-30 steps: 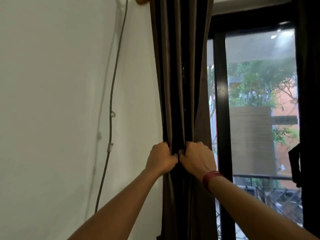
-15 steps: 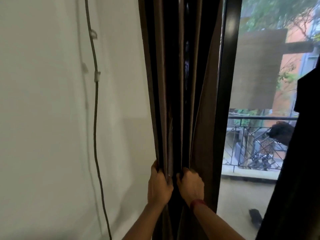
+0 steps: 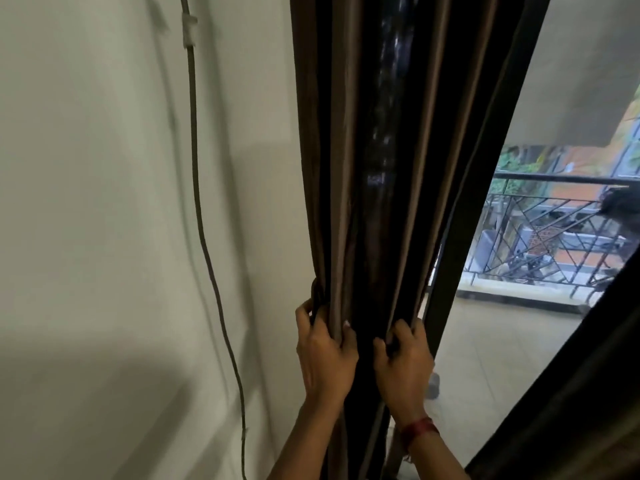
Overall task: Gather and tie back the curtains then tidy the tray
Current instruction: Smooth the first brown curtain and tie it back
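Curtain: the brown curtain [image 3: 346, 168] hung in tight vertical folds between the pale wall [image 3: 104, 237] and the dark door frame [image 3: 446, 271], bunched into a narrow column.
Left hand: the left hand [image 3: 325, 358] gripped the wall-side edge of the bundle, fingers curled round the outer folds. A dark loop showed at its fingertips, possibly a tie-back, though I could not tell.
Right hand: the right hand [image 3: 405, 368], a red thread band [image 3: 419, 427] on its wrist, clamped the folds on the window side, fingers hooked into the cloth.
Done so far: gathering on this side looked all but finished — the cloth was squeezed between the two hands.
Left to do: no tie was seen round the bundle, so the tying seemed yet to come. A second dark curtain [image 3: 571, 393] at the right edge would probably need the same, and the tray was nowhere in view.
Surroundings: a thin cable [image 3: 194, 150] ran down the wall, and a balcony railing [image 3: 540, 230] showed through the glass.
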